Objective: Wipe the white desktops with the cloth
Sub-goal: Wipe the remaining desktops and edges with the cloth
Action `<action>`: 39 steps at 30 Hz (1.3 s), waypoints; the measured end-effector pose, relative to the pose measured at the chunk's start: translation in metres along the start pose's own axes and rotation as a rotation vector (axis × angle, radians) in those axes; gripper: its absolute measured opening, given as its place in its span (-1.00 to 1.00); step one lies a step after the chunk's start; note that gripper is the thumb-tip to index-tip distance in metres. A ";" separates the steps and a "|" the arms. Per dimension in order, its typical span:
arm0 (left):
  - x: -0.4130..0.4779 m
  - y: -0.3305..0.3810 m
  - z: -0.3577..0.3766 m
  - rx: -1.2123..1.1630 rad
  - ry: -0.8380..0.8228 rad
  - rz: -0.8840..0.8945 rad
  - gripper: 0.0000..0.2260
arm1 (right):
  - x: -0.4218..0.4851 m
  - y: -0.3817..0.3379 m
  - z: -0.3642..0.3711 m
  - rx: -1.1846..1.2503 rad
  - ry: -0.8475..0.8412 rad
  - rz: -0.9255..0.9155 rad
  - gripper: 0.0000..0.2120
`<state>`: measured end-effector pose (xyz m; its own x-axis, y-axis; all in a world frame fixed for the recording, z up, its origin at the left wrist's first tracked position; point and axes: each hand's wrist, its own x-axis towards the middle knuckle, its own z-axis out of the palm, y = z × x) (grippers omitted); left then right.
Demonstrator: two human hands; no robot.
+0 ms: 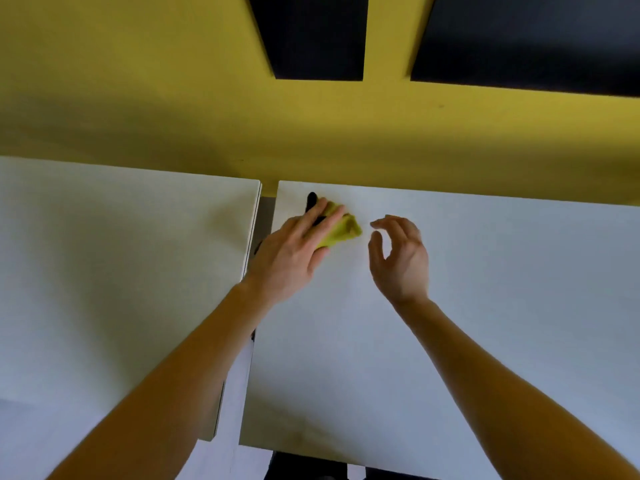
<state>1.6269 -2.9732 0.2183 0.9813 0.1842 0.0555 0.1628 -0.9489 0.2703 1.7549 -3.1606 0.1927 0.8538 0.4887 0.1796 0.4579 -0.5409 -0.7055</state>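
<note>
Cloth (341,230), yellow, sits under our L hand (294,251), fingers flat, pressing it on the R desktop (485,306) by the yellow wall (173,98). Our R hand (401,258) hovers, fingers loosely curled, holding nothing. L desktop (104,271) is alongside.

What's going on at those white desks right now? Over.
Left hand flat on yellow cloth, far corner of right desktop. Right hand hovers beside, holding nothing. Small black thing beside the cloth, unclear what.
</note>
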 end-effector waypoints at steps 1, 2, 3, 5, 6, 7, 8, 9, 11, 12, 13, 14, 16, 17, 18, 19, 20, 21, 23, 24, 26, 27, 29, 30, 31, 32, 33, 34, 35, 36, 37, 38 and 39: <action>0.011 0.006 -0.001 0.043 -0.054 0.102 -0.24 | 0.003 0.002 -0.011 -0.012 0.061 -0.004 -0.81; 0.019 0.009 -0.001 0.076 -0.098 0.141 -0.18 | 0.006 0.003 -0.020 -0.024 0.089 -0.020 -0.82; 0.023 0.010 0.001 0.091 -0.113 0.123 -0.14 | 0.008 0.004 -0.024 -0.030 0.086 -0.051 -0.81; 0.016 0.004 0.009 0.053 -0.060 0.003 -0.19 | 0.011 0.009 -0.023 -0.017 -0.005 -0.145 -0.73; 0.006 0.000 0.015 0.009 -0.014 -0.078 -0.26 | 0.010 0.011 -0.017 -0.015 -0.093 -0.204 -0.65; -0.006 -0.004 0.022 -0.034 0.024 -0.166 -0.33 | 0.008 0.013 -0.008 -0.038 -0.206 -0.271 -0.55; -0.020 -0.008 0.029 -0.061 0.043 -0.251 -0.41 | 0.005 0.015 0.004 -0.099 -0.334 -0.344 -0.45; -0.033 -0.011 0.036 -0.067 0.049 -0.327 -0.46 | 0.001 0.017 0.016 -0.187 -0.454 -0.420 -0.40; -0.056 -0.017 0.049 -0.039 0.042 -0.425 -0.48 | -0.004 0.023 0.037 -0.349 -0.579 -0.519 -0.40; -0.063 -0.018 0.053 -0.021 0.043 -0.443 -0.48 | -0.003 0.027 0.043 -0.393 -0.584 -0.545 -0.42; -0.067 -0.020 0.058 -0.009 0.049 -0.451 -0.48 | -0.001 0.032 0.045 -0.421 -0.571 -0.564 -0.42; -0.067 -0.021 0.063 0.001 0.059 -0.455 -0.48 | 0.004 0.038 0.045 -0.442 -0.546 -0.570 -0.43; -0.062 -0.020 0.074 0.020 0.058 -0.433 -0.46 | 0.017 0.047 0.037 -0.474 -0.448 -0.507 -0.43; -0.058 -0.018 0.080 0.023 0.051 -0.414 -0.44 | 0.025 0.051 0.033 -0.499 -0.375 -0.443 -0.43; -0.054 -0.016 0.086 0.019 0.050 -0.399 -0.43 | 0.034 0.056 0.030 -0.533 -0.312 -0.370 -0.42; -0.051 -0.015 0.091 0.016 0.063 -0.389 -0.42 | 0.044 0.060 0.028 -0.560 -0.273 -0.307 -0.41; -0.050 -0.015 0.094 0.012 0.087 -0.386 -0.41 | 0.053 0.064 0.028 -0.568 -0.259 -0.266 -0.40; -0.049 -0.015 0.096 0.012 0.116 -0.384 -0.41 | 0.060 0.067 0.031 -0.552 -0.257 -0.245 -0.40; -0.051 -0.014 0.098 0.016 0.152 -0.371 -0.40 | 0.067 0.068 0.040 -0.476 -0.263 -0.225 -0.39; -0.051 -0.013 0.097 0.020 0.160 -0.364 -0.40 | 0.069 0.064 0.047 -0.445 -0.264 -0.225 -0.39; -0.049 -0.013 0.098 0.017 0.172 -0.360 -0.40 | 0.076 0.048 0.067 -0.424 -0.256 -0.228 -0.39; -0.048 -0.013 0.099 0.010 0.178 -0.360 -0.40 | 0.082 0.035 0.080 -0.428 -0.253 -0.225 -0.41; -0.049 -0.012 0.100 0.003 0.178 -0.367 -0.41 | 0.098 0.004 0.112 -0.447 -0.271 -0.210 -0.46; -0.049 -0.012 0.099 0.001 0.176 -0.374 -0.41 | 0.106 -0.012 0.126 -0.460 -0.310 -0.199 -0.48; -0.050 -0.012 0.099 0.005 0.174 -0.379 -0.41 | 0.112 -0.027 0.137 -0.479 -0.383 -0.192 -0.47; -0.050 -0.012 0.099 0.013 0.171 -0.382 -0.41 | 0.115 -0.039 0.143 -0.499 -0.486 -0.202 -0.40; -0.049 -0.013 0.098 0.016 0.175 -0.384 -0.41 | 0.118 -0.043 0.144 -0.520 -0.582 -0.245 -0.32; -0.049 -0.013 0.099 0.011 0.184 -0.384 -0.41 | 0.122 -0.041 0.137 -0.525 -0.655 -0.314 -0.24; -0.049 -0.013 0.099 0.002 0.192 -0.381 -0.41 | 0.126 -0.032 0.126 -0.506 -0.706 -0.385 -0.20; -0.049 -0.013 0.099 -0.006 0.195 -0.376 -0.41 | 0.131 -0.019 0.112 -0.485 -0.739 -0.440 -0.19; -0.049 -0.012 0.099 -0.011 0.197 -0.371 -0.41 | 0.137 -0.003 0.098 -0.473 -0.747 -0.462 -0.22; -0.049 -0.012 0.098 -0.010 0.198 -0.369 -0.41 | 0.140 0.010 0.087 -0.475 -0.724 -0.452 -0.25; -0.049 -0.012 0.098 -0.007 0.199 -0.371 -0.41 | 0.142 0.021 0.079 -0.492 -0.682 -0.417 -0.26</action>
<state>1.5872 -2.9959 0.1185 0.8172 0.5596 0.1376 0.5001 -0.8073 0.3132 1.8664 -3.0484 0.1490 0.3390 0.9198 -0.1976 0.8807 -0.3841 -0.2771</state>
